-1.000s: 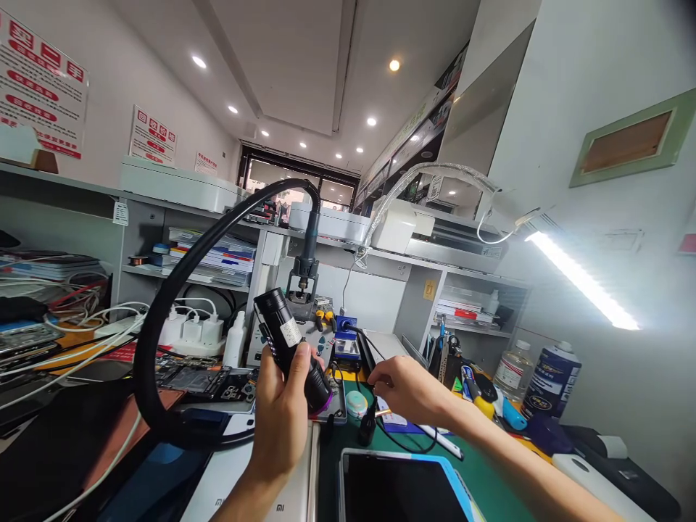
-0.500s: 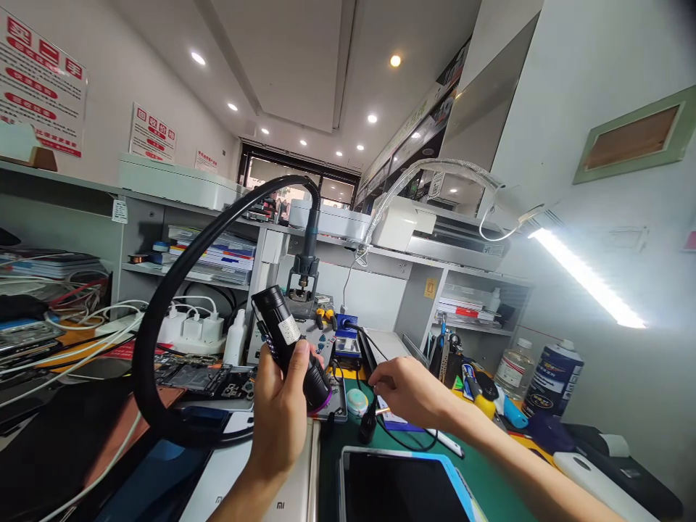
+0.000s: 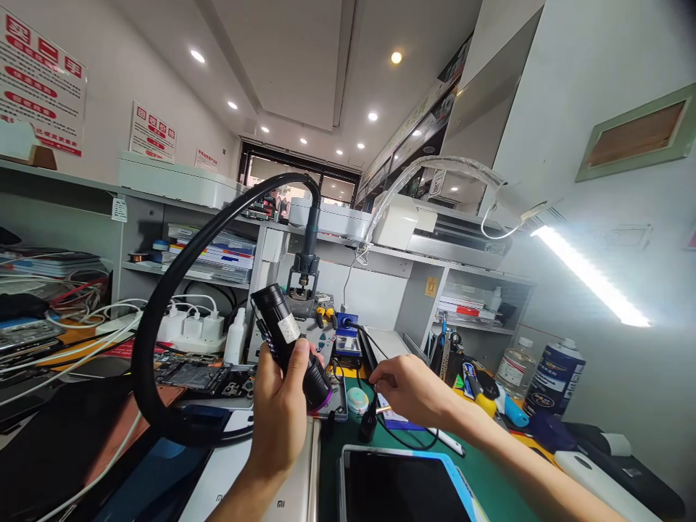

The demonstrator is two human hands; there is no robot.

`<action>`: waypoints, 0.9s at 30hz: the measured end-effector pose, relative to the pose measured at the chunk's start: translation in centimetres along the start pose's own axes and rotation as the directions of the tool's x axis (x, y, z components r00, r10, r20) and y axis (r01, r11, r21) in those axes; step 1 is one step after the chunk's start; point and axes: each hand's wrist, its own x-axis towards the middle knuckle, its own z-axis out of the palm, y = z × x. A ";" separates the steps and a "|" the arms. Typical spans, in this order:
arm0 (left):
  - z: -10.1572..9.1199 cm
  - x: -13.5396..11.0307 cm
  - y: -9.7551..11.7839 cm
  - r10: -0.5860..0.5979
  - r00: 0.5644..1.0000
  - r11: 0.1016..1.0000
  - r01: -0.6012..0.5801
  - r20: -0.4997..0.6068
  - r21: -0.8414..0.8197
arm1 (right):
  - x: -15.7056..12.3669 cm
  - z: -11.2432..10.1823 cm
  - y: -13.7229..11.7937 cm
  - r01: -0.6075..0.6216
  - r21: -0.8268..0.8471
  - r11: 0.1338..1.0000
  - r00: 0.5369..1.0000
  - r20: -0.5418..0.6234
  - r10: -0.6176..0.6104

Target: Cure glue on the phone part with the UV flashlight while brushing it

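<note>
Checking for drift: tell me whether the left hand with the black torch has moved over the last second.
No. The left hand holds the black torch at the same spot beside the round teal tin.

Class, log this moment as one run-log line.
left hand: grips torch | right hand: on cable | tablet: flat on mat

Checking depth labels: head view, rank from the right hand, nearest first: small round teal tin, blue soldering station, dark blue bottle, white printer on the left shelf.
1. Small round teal tin, just left of the right hand.
2. Blue soldering station, behind and left of the hand.
3. Dark blue bottle, far right by the wall.
4. White printer, up on the left shelf.
</note>
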 end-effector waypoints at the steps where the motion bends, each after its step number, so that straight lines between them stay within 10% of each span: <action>1: 0.0 0.0 0.0 0.001 1.000 1.000 -0.001 -0.002 0.002 | 0.0 0.0 0.0 0.001 0.000 1.000 1.000 0.001 -0.001; 27: -0.2 0.1 -0.4 -0.002 1.000 0.999 0.001 -0.009 -0.048 | 0.0 -0.8 -0.6 -0.022 0.008 1.000 0.999 0.024 0.022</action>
